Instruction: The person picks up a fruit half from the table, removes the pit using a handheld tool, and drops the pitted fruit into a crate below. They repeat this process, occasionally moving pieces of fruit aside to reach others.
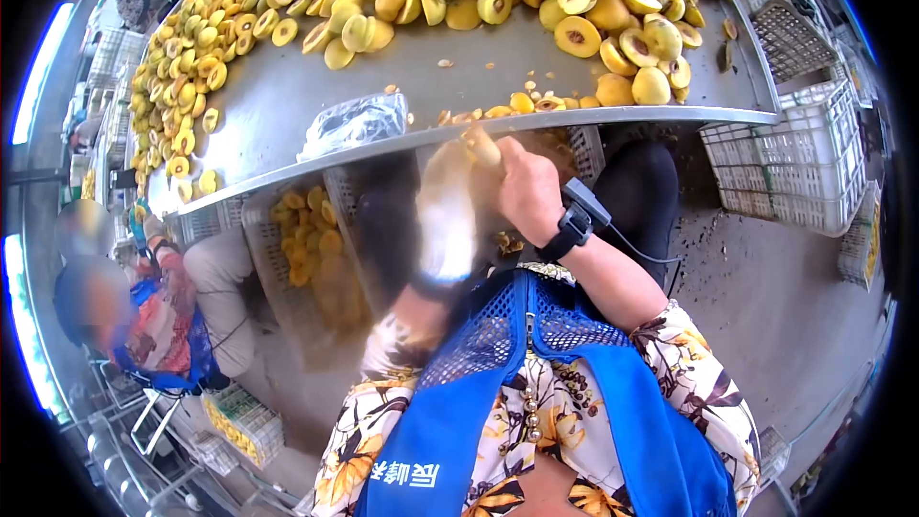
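Note:
Just below the near edge of the metal table, my two hands are close together. My left hand wears a white covering and is smeared by motion. At its fingertips, a pale yellow piece looks like part of a peach, though blur hides its exact shape. My right hand is closed in a fist beside it, and whatever lies inside the fingers is hidden. On that wrist sits a black band with a small cabled device. Many halved yellow peaches, some showing their pits, are heaped across the table.
A clear plastic bag lies at the table's near edge. Below stands a crate of peaches, left of my legs. White crates are stacked at the right. A seated co-worker is at the left.

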Available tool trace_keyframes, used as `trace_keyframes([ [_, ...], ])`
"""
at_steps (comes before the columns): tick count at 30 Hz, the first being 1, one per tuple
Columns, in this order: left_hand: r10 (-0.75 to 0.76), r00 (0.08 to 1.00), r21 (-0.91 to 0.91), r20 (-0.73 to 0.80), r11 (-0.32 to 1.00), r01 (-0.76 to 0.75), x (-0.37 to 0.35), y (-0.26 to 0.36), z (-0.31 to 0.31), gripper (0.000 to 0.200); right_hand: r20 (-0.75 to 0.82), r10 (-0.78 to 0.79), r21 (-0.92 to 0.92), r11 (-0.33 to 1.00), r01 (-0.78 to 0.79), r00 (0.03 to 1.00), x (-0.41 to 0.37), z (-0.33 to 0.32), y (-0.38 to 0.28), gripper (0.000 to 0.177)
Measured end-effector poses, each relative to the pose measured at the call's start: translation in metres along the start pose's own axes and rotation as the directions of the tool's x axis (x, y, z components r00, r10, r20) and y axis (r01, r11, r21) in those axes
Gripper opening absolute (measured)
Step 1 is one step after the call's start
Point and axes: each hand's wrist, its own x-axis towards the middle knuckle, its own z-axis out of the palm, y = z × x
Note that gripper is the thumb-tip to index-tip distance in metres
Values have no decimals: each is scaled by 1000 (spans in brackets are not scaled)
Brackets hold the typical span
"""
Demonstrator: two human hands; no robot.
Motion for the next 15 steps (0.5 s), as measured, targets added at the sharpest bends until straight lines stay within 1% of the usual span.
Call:
trace_keyframes([
  [1,-135,990,-252,37,957,140,0,1,-4,35,19,-14,-38,999,15,1000,0,1,0,12],
  [2,-270,960,-511,74,817,269,1,1,-8,32,80,-75,6,997,75,994,-1,1,-1,12],
  [3,-396,912,-705,109,616,352,2,2,-11,30,137,-137,52,990,131,981,-1,0,-4,13],
  [4,-468,823,-884,322,163,439,8,-3,-36,29,190,-198,100,978,181,962,-3,0,-6,14],
  [5,-550,820,-855,159,338,392,11,-7,-58,30,164,-274,180,953,245,948,-9,5,-4,18],
  [6,-592,806,-790,-20,504,351,14,-10,-81,33,150,-247,207,955,214,957,-14,6,-4,23],
  [7,-593,779,-690,-204,652,315,16,-14,-104,35,231,-205,157,973,171,951,-15,2,-1,26],
  [8,-551,740,-557,-385,778,290,17,-19,-129,38,307,-159,105,986,132,938,-16,-2,3,29],
  [9,-297,836,148,-461,904,402,16,-25,-158,39,413,-108,28,994,106,904,-16,-4,9,31],
  [10,-59,940,773,-336,553,311,13,-30,-184,41,506,-44,-54,995,83,861,-17,-4,19,33],
  [11,5,933,799,-361,517,307,17,-35,-198,40,580,31,-149,986,68,814,-16,-6,29,36],
  [12,81,916,810,-392,502,302,30,-38,-195,40,513,62,-165,986,27,856,-19,-6,33,45],
  [13,51,925,700,-375,670,247,44,-38,-177,37,514,123,-176,984,-36,849,-17,-16,26,36],
  [14,33,936,556,-351,811,180,61,-36,-159,34,471,184,-184,977,-107,863,-16,-19,23,34],
  [15,30,948,390,-317,915,102,84,-30,-140,31,416,174,-187,977,-104,893,-18,-7,36,33],
])
